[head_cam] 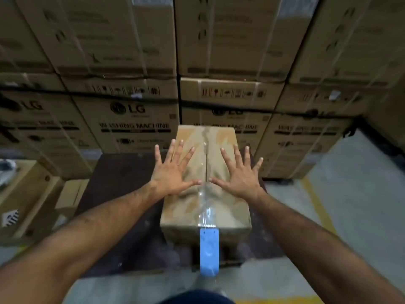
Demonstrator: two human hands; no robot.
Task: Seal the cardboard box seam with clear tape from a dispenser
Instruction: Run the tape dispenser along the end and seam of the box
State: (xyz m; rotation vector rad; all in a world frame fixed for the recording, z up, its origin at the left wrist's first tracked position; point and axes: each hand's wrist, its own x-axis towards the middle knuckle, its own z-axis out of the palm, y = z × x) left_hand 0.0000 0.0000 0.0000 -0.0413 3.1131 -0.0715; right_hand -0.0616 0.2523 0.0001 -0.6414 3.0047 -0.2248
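Note:
A brown cardboard box [228,211] stands upright in the middle of the view on a dark platform. A strip of clear tape [205,194] runs along its top seam toward me. A blue tape dispenser [209,252] hangs down the box's near face, still joined to the tape. My left hand [173,170] lies flat on the left top flap, fingers spread. My right hand [237,172] lies flat on the right flap, fingers spread. Both thumbs point at the seam, almost touching the tape. Neither hand holds anything.
The box rests on a dark brown platform [122,194]. Behind it rises a wall of stacked washing-machine cartons [135,119]. More cartons [32,194] stand at the left. Grey concrete floor with a yellow line [317,207] lies to the right.

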